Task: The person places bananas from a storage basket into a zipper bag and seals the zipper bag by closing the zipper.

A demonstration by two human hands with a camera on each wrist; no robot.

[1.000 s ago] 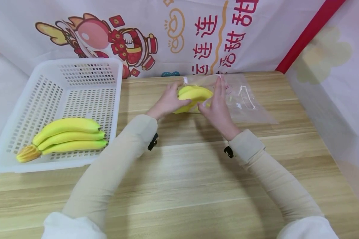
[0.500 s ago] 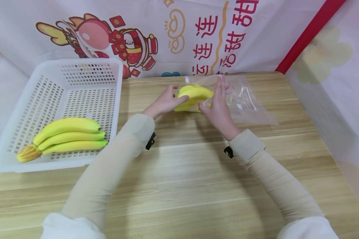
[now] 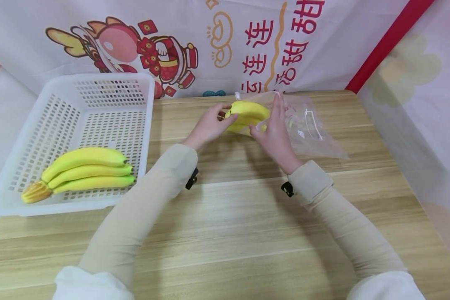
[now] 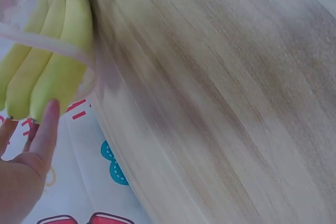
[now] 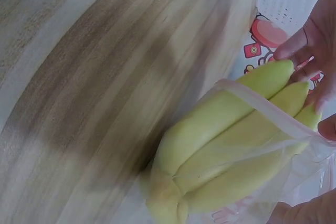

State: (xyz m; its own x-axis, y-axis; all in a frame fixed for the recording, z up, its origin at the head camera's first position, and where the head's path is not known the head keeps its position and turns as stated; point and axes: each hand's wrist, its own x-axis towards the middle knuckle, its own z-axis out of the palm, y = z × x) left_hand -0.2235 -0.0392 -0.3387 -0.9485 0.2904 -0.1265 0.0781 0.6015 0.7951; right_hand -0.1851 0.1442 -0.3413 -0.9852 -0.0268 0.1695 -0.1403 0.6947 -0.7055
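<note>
A bunch of yellow bananas (image 3: 249, 110) lies mostly inside a clear plastic bag (image 3: 303, 125) at the back of the table. My left hand (image 3: 209, 126) holds the tip ends of the bunch, its thumb on the nearest banana and its fingers behind the tips. My right hand (image 3: 276, 139) holds the bag's mouth with thumb and fingers spread apart. In the right wrist view the bag's rim (image 5: 262, 106) loops across the bananas (image 5: 215, 145), stem end inside and tips sticking out. The left wrist view shows the left thumb (image 4: 50, 124) against one banana tip.
At the left stands a white perforated plastic basket (image 3: 112, 125). Another bunch of bananas (image 3: 86, 171) lies in it. A printed cloth (image 3: 217, 37) hangs right behind the wooden table (image 3: 225, 233), and a pale cloth wall (image 3: 416, 104) borders its right side.
The left hand loosened and drew back slightly, then returned to the banana tips. The bunch has turned and shifted slightly right and back in the bag. The right hand has barely moved.
</note>
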